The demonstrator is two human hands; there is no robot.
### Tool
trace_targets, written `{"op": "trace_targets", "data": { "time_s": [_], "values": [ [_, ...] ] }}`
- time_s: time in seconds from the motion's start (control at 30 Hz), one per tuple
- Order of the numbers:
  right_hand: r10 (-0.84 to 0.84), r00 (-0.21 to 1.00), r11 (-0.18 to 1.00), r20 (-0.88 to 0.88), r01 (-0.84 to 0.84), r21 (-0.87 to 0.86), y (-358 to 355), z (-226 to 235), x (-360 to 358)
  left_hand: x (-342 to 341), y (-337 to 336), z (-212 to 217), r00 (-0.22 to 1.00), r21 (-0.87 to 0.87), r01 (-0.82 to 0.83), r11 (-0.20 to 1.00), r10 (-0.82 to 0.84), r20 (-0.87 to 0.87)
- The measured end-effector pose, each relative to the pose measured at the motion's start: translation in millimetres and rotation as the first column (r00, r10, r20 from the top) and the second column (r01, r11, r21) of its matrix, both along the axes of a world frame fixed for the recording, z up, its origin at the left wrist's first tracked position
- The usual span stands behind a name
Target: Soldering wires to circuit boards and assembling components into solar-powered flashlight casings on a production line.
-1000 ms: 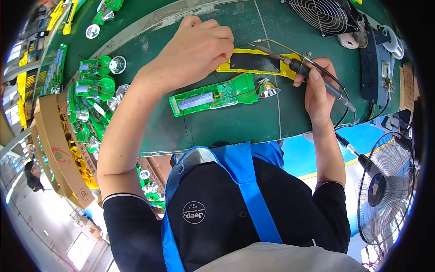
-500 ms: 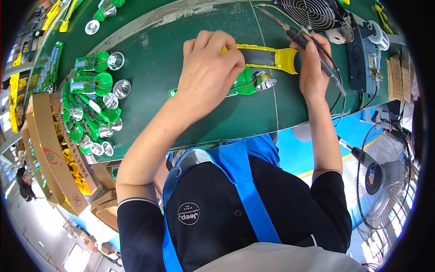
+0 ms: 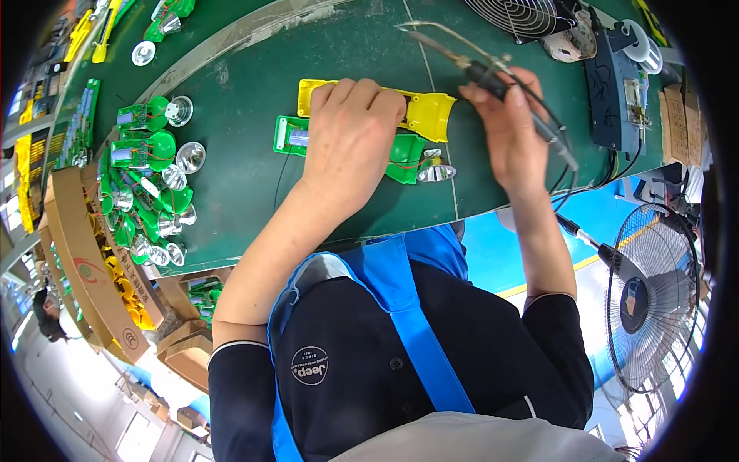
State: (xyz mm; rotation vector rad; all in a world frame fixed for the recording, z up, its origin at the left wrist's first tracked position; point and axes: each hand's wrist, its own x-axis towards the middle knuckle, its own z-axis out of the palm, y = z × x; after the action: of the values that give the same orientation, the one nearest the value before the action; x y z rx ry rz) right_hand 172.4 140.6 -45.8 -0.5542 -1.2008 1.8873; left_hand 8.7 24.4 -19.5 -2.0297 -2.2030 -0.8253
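The yellow case is smooth plastic; the lamp cup looks shiny like metal. The box is dull brown cardboard.

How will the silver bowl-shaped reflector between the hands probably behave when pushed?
The silver bowl-shaped reflector may roll or tip, since its rim is round. Thin wires seem to join it to the green plastic housing, so it probably would not travel far.

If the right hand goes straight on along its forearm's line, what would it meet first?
Probably the wire-grilled fan at the top edge, but the right hand might pass above it; depth is unclear.
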Motion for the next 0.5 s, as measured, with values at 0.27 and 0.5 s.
{"op": "trace_targets", "data": {
  "time_s": [0.27,0.5],
  "values": [
    [0.248,0.889,0.962,0.386,-0.272,0.009,43,22,29,-13,7,14,0.995,-0.270,0.100,0.958,-0.097,0.025],
    [0.238,0.812,0.943,0.533,-0.325,0.075,43,26,18,-14,13,19,0.994,-0.354,0.105,0.929,-0.110,0.004]
  ]
}}
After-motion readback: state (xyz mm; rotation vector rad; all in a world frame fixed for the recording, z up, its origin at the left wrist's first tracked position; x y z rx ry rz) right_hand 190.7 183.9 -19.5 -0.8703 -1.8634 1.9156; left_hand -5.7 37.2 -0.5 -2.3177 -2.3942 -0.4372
